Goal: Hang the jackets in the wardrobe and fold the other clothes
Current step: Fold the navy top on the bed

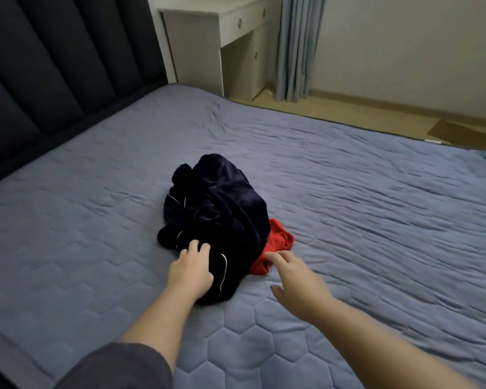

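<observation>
We find the dark garment (216, 209) crumpled in a heap on the bed cover (348, 206), with the headboard (54, 66) beyond it to the left. The red garment (279, 238) sticks out from under the dark garment's right edge.

Our left hand (190, 272) rests on the near end of the dark garment, fingers curled into the cloth and gripping a fold. Our right hand (299, 279) is spread and holds nothing. Its fingertips reach the near edge of the red garment, just right of the dark garment.

We judge both pieces soft, light and limp: they will sag from any single grip point. The dark cloth looks plush, with white piping, so it is probably not slippery. We cannot tell whether it is a jacket. We recommend lifting the dark garment clear first, then finding its collar or waistband and holding it at two points.
</observation>
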The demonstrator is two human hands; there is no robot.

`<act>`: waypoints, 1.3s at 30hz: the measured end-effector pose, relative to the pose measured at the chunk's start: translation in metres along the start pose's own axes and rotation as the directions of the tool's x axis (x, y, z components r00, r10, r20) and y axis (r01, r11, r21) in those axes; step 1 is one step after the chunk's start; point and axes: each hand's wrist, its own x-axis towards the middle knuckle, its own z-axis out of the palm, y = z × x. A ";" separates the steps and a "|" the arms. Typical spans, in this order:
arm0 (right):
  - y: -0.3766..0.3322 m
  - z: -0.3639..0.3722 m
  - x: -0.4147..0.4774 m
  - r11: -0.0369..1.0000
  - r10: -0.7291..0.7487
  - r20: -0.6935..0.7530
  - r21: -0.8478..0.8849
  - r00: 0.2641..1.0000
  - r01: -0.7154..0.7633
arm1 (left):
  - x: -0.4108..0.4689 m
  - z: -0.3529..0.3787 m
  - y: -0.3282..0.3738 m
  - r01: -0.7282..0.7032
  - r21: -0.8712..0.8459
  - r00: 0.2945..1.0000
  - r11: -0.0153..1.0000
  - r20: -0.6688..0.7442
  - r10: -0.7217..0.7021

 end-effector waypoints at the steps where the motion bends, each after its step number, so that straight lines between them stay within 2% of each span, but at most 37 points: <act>1: 0.001 0.009 0.009 1.000 -0.005 0.011 -0.003 1.000 0.005 | 0.014 0.005 -0.003 -0.008 -0.008 1.000 1.000 -0.001 0.008; 6: 0.013 0.040 0.040 1.000 -0.013 0.039 0.003 0.999 0.013 | 0.073 0.023 0.003 -0.090 -0.065 0.996 0.994 0.023 0.091; 10: 0.028 0.057 0.053 1.000 0.009 0.039 -0.004 0.999 -0.008 | 0.098 0.049 0.016 -0.047 -0.081 0.961 0.996 0.267 0.067; 12: 0.037 0.065 0.055 1.000 0.025 0.037 0.008 0.999 -0.026 | 0.101 0.066 0.018 -0.012 -0.062 0.944 0.998 0.328 0.031; 13: 0.042 0.069 0.054 0.999 0.030 0.042 0.012 0.999 -0.031 | 0.099 0.076 0.018 -0.019 -0.038 0.954 0.999 0.299 0.029; 15: 0.051 0.076 0.049 0.999 0.044 0.062 0.014 0.997 -0.045 | 0.094 0.091 0.015 -0.057 -0.027 0.992 0.998 0.108 0.060; 17: 0.058 0.079 0.042 0.997 0.074 0.076 0.017 0.994 -0.076 | 0.090 0.098 0.010 -0.089 -0.121 0.995 0.989 -0.057 0.082; 19: 0.060 0.074 0.033 0.993 0.106 0.080 0.037 0.991 -0.109 | 0.083 0.086 0.006 -0.104 -0.265 0.990 0.959 -0.122 0.074; 22: 0.051 0.050 0.020 0.988 0.120 0.072 0.089 0.990 -0.126 | 0.068 0.034 0.006 -0.141 -0.466 0.978 0.874 -0.201 0.051; 25: 0.032 0.003 0.010 0.980 0.091 0.027 0.175 0.996 -0.094 | 0.039 -0.043 0.015 -0.315 -0.586 0.940 0.747 -0.301 0.160; 27: 0.016 -0.042 0.004 0.963 0.066 -0.056 0.264 0.996 -0.049 | 0.014 -0.106 0.029 -0.456 -0.609 0.882 0.649 -0.405 0.240; 30: -0.010 -0.127 -0.009 0.929 0.043 -0.209 0.369 0.977 0.038 | -0.029 -0.210 0.059 -0.620 -0.594 0.778 0.512 -0.551 0.302; 32: -0.026 -0.196 -0.024 0.897 -0.015 -0.254 0.424 0.967 0.125 | -0.062 -0.279 0.080 -0.714 -0.535 0.694 0.451 -0.624 0.359; 36: -0.048 -0.343 -0.076 0.830 -0.147 -0.275 0.488 0.950 0.270 | -0.133 -0.394 0.117 -0.841 -0.350 0.531 0.413 -0.684 0.501; 39: -0.069 -0.428 -0.147 0.753 -0.172 -0.239 0.593 0.956 0.284 | -0.188 -0.463 0.144 -0.866 -0.315 0.486 0.388 -0.711 0.508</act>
